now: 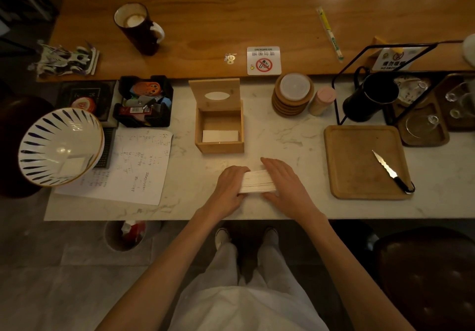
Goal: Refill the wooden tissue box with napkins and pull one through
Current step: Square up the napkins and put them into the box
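Two bare hands bracket a white stack of paper napkins (257, 181) on the pale marble counter (295, 137), left hand (229, 188) and right hand (285, 182) pressed on its short ends, its long axis running left to right. The square light-wood tissue box (219, 131) stands straight ahead, slightly left, nearer the left hand, its slotted wooden lid (215, 94) tipped up. A few napkins seem to lie inside, though the dim light leaves that uncertain.
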`<state>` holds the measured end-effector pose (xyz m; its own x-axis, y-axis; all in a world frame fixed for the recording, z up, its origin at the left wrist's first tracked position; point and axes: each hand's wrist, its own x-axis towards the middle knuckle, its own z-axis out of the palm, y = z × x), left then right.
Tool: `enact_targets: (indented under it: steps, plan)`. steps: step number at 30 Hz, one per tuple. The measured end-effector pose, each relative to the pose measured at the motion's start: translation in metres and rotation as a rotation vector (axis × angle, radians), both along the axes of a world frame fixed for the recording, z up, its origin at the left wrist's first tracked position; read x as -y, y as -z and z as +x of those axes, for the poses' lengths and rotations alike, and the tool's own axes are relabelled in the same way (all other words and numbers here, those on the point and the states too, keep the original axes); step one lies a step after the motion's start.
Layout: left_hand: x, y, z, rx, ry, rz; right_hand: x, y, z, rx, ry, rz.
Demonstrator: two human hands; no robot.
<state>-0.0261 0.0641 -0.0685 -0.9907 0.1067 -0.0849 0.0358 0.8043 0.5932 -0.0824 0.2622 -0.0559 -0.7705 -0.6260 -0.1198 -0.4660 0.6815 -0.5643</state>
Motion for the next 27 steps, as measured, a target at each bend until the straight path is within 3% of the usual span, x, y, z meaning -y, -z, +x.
enact_targets:
  steps: [2, 4, 6, 8, 10, 12, 14, 19, 23, 25, 27]
  plan:
    - [-0.001, -0.005, 0.000, 0.032, 0.001, 0.032, 0.006, -0.005, -0.002, -0.060, -0.067, 0.036]
    - [0.000, -0.018, 0.000, 0.176, -0.051, 0.188, 0.007, -0.014, -0.009, 0.009, -0.098, 0.063]
    - [0.005, -0.038, 0.000, 0.386, -0.190, 0.497, 0.002, -0.028, -0.023, 0.306, -0.064, 0.032]
    - [0.008, -0.058, 0.002, 0.464, -0.318, 0.786, -0.006, -0.043, -0.036, 0.674, -0.077, -0.090]
    - [0.006, -0.072, 0.005, 0.481, -0.368, 0.912, -0.012, -0.055, -0.041, 0.936, -0.087, -0.178]
    - [0.002, -0.082, 0.006, 0.493, -0.386, 0.902, -0.012, -0.062, -0.042, 1.032, -0.107, -0.173]
    - [0.000, -0.087, 0.008, 0.498, -0.377, 0.865, -0.004, -0.069, -0.043, 0.982, -0.186, -0.119]
    - [0.026, -0.108, -0.002, 0.370, -0.353, 0.843, 0.034, -0.110, -0.069, 0.605, -0.276, -0.045]
    - [0.081, -0.108, -0.028, 0.058, -0.696, 0.740, 0.065, -0.151, -0.113, 0.492, -0.096, -0.071]
    - [0.103, -0.102, -0.045, 0.162, -0.749, 0.698, 0.090, -0.162, -0.126, 0.390, -0.070, 0.002]
    - [0.115, -0.093, -0.059, 0.338, -0.635, 0.744, 0.121, -0.163, -0.131, 0.321, -0.122, 0.089]
